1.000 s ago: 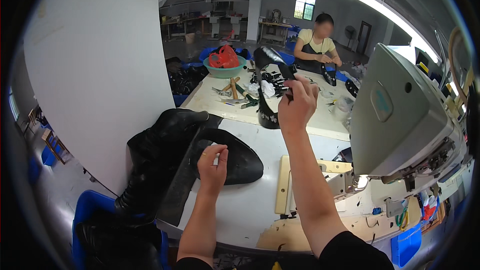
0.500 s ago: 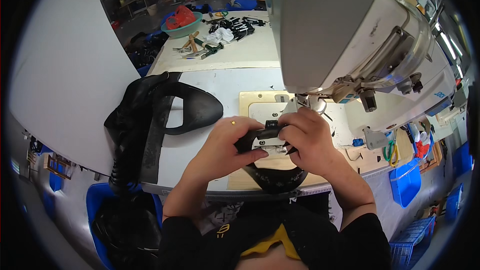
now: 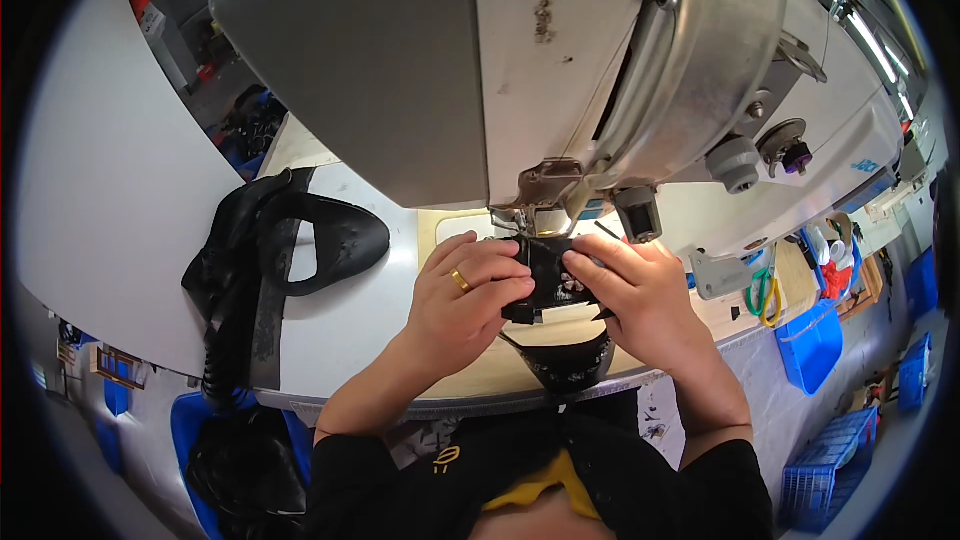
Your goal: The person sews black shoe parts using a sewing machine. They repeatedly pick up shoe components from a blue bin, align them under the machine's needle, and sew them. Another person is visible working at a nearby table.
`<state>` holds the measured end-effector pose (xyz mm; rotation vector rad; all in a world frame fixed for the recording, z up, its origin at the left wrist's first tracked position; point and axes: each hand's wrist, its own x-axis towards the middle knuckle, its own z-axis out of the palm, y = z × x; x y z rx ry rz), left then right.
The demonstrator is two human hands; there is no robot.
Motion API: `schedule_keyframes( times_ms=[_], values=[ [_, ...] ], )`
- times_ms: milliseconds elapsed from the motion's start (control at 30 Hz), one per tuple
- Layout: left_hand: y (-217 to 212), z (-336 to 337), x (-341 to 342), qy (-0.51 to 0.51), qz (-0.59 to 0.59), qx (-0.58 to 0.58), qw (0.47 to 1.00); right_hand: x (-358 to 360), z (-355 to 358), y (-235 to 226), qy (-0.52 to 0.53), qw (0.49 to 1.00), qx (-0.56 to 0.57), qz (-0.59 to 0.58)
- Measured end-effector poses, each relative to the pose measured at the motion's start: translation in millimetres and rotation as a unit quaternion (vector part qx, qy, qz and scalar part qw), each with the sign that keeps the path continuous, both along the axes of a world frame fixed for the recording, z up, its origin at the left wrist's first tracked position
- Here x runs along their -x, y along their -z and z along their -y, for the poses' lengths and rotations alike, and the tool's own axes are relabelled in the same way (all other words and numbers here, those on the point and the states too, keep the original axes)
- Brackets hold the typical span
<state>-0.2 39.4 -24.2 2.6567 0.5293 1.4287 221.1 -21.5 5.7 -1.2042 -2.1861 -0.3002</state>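
Note:
A black shoe upper (image 3: 553, 282) with a small pale floral pattern lies on the bed of the sewing machine (image 3: 585, 50). Its back edge is at the machine's needle and presser foot area, and its rounded front hangs toward me near the table edge. My left hand (image 3: 467, 288), a gold ring on one finger, grips the upper's left side with fingers bent. On the other side my right hand (image 3: 640, 290) holds the upper, thumb and fingers pressed onto it. The needle tip is too small to make out.
More black shoe uppers (image 3: 340, 232) are piled on the white table (image 3: 365, 340) to the left. Below it stands a blue tub (image 3: 190, 440) of black pieces. At right are green-and-yellow-handled scissors (image 3: 766, 297), a blue bin (image 3: 812, 355) and a blue crate (image 3: 825, 470).
My head has come closer to the machine, so its head fills more of the view. The upper has been turned flatter under the needle area, both hands now lying along its sides.

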Motion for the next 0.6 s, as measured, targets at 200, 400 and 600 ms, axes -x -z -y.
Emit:
schedule_keyframes(
  times_ms=[200, 400, 600],
  values=[
    [6.2, -6.0, -15.5, -0.066, 0.008, -0.037, 0.997, -15.6, -28.1, 12.8, -0.037, 0.998, -0.049, -0.007],
    [6.1, -6.3, -12.8, -0.091, -0.013, -0.046, 0.995, -15.2, -32.3, 16.1, -0.035, 0.998, -0.048, -0.028],
    [6.7, -6.8, -14.4, -0.094, -0.013, -0.045, 0.994, -16.0, -31.1, 15.6, -0.026, 0.998, -0.029, -0.04]
  ],
)
